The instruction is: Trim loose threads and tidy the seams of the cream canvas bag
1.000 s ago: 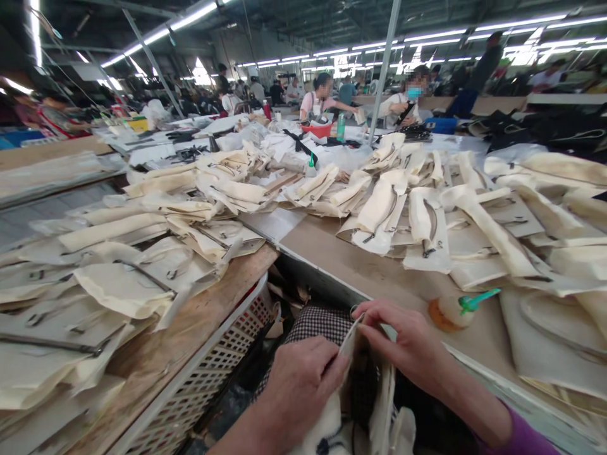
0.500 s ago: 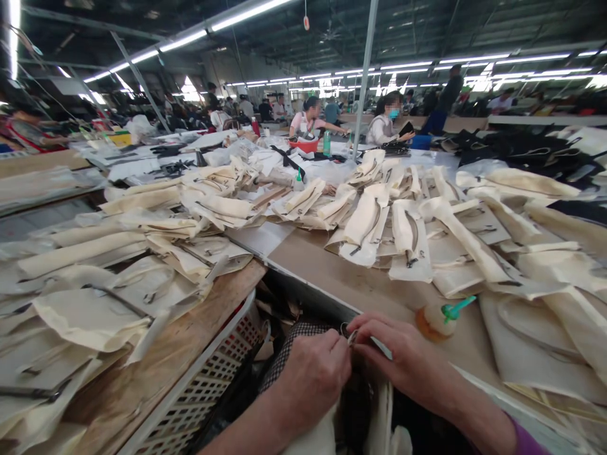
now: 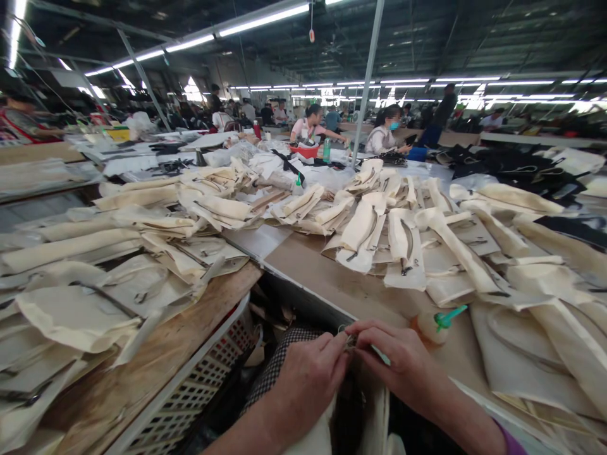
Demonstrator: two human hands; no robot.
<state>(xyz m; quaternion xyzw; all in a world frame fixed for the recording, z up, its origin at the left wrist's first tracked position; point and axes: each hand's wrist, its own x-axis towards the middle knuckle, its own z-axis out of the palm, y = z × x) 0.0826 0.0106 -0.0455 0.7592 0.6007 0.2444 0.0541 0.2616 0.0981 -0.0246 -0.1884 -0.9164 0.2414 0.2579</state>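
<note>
"Where's your cream canvas bag (image 3: 374, 420)?"

"Just below the desk (image 3: 332, 284) edge, under your hands."

"And your grip?"

"Closed: left hand (image 3: 308, 379) and right hand (image 3: 398, 360) pinch a small metal fitting (image 3: 349, 341) on its top edge."

"What's done, what's left?"

"Can't tell for this bag; many zippered canvas panels (image 3: 363, 234) lie piled across the desk."

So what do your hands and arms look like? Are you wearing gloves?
No gloves: the left hand and the right hand are bare. A purple sleeve shows at the edge of the view on the right arm. The left arm shows no sleeve.
</note>
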